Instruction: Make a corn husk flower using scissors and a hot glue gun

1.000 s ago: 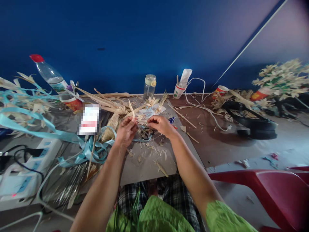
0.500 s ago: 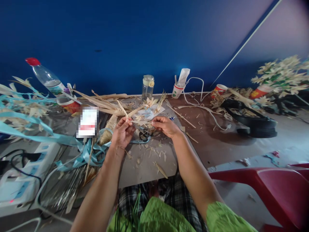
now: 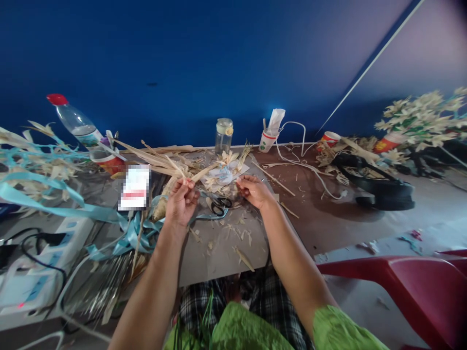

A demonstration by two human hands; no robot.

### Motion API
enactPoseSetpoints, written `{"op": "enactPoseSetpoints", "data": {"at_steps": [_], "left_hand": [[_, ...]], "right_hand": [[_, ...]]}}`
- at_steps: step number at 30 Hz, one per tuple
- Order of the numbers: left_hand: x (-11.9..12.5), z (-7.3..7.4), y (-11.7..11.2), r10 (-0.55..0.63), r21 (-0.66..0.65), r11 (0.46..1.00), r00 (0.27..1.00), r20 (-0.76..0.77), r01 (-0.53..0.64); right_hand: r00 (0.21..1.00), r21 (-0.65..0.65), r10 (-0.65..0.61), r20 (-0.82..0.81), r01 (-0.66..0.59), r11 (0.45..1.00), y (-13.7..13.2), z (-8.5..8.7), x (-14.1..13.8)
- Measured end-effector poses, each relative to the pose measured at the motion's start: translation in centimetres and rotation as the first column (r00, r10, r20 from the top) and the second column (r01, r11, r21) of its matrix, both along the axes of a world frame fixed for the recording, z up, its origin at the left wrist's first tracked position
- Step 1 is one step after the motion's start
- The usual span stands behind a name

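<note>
My left hand (image 3: 182, 201) is closed around a thin dried husk strip (image 3: 175, 167) that sticks up and to the left from my fingers. My right hand (image 3: 254, 190) is curled with its fingertips pinched at the edge of a pile of dried husk pieces (image 3: 222, 172); what it pinches is too small to make out. Black-handled scissors (image 3: 220, 204) lie on the grey board (image 3: 219, 243) between my two hands. Husk scraps are scattered on the board below them.
A glass jar (image 3: 224, 135), paper cup with a tissue (image 3: 269, 136) and white cord (image 3: 302, 165) stand at the back. Left: water bottle (image 3: 78, 125), light-blue ribbon (image 3: 73, 209), power strip (image 3: 32, 272). Right: black bag (image 3: 375, 182), husk flowers (image 3: 423, 116), red chair (image 3: 397, 287).
My hands have drawn apart, uncovering the scissors. The right hand moved right and up toward the husk pile; the strip in my left hand now tilts more to the left.
</note>
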State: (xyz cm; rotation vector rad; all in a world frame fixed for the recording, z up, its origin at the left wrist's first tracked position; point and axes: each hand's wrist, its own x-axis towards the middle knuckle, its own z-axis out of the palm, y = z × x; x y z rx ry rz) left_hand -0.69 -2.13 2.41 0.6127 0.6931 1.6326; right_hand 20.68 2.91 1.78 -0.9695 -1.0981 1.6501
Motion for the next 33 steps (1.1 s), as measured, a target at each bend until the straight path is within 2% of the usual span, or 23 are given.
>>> {"op": "enactPoseSetpoints", "data": {"at_steps": [4,7,12,16,24,26,29,31,33], "left_hand": [[1.5,0.1,-0.5,-0.055,-0.010,0.998,0.982,-0.182,0.054],[2.7,0.1,-0.9,-0.167,-0.055,0.986,0.922,-0.348,0.158],[3.2,-0.4,-1.0,-0.285,-0.108,0.958,0.840,-0.462,0.266],[3.1,-0.5,-1.0,-0.303,-0.117,0.952,0.836,-0.457,0.281],[2.4,0.0,-0.9,-0.196,-0.096,0.980,0.945,-0.262,0.176],[2.2,-0.1,-0.9,-0.167,-0.087,0.985,0.960,-0.223,0.151],[2.2,-0.1,-0.9,-0.182,-0.086,0.982,0.959,-0.216,0.167],[2.3,-0.1,-1.1,-0.212,-0.087,0.976,0.952,-0.220,0.198],[2.2,0.1,-1.1,-0.193,-0.071,0.981,0.962,-0.192,0.183]], "right_hand": [[0.993,0.030,0.084,0.081,-0.086,0.996,-0.6,-0.1,-0.6],[0.980,0.045,0.138,0.146,-0.146,0.988,-1.0,0.0,-1.0],[0.971,0.063,0.191,0.142,-0.202,0.977,-1.4,0.3,-1.1],[0.975,0.097,0.161,0.151,-0.177,0.979,-1.4,0.5,-1.1],[0.958,0.160,0.130,0.254,-0.174,0.972,-1.0,0.3,-0.7],[0.956,0.180,0.094,0.277,-0.147,0.973,-0.9,0.1,-1.0],[0.970,0.166,0.001,0.244,-0.043,0.985,-0.7,-0.3,-1.3],[0.980,0.112,-0.093,0.175,0.074,0.991,-0.4,-0.5,-1.2],[0.970,0.037,-0.217,0.106,0.215,0.976,0.0,-0.5,-0.8]]}}
